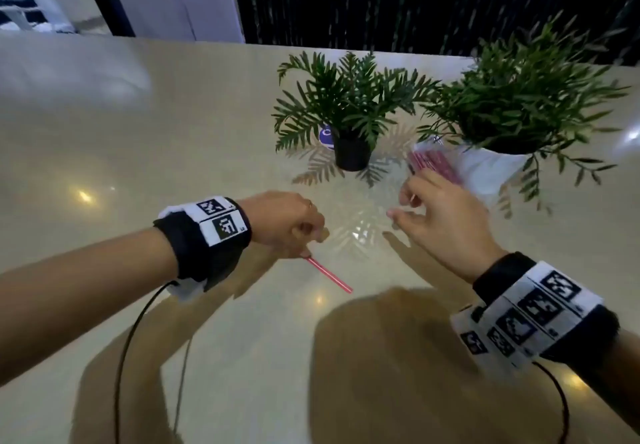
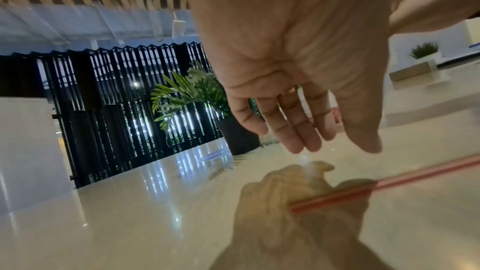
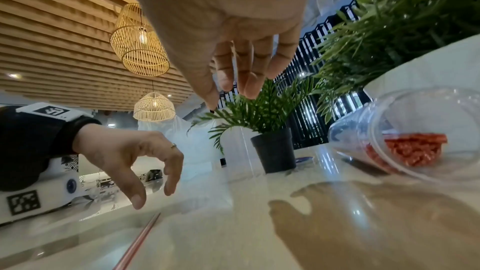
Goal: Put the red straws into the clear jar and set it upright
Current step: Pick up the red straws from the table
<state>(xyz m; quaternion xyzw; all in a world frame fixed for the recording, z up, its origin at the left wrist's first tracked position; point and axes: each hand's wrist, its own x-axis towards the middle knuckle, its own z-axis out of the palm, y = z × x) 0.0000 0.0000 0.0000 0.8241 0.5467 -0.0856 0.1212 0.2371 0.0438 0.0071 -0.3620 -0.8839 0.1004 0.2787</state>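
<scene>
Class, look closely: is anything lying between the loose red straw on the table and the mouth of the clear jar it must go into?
Nothing visible does. The loose red straw lies on bare table, and the clear jar, on its side, opens toward it.

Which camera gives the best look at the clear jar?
The right wrist view: the clear jar lies on its side, mouth toward the camera, red straws inside. The head view shows it blurred behind the right hand. The left wrist view hides it.

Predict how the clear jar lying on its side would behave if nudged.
The clear jar lies on its side on the glossy table, so it would probably roll. It looks thin, likely light, sliding easily. The red straws inside may shift or spill from the open mouth.
</scene>
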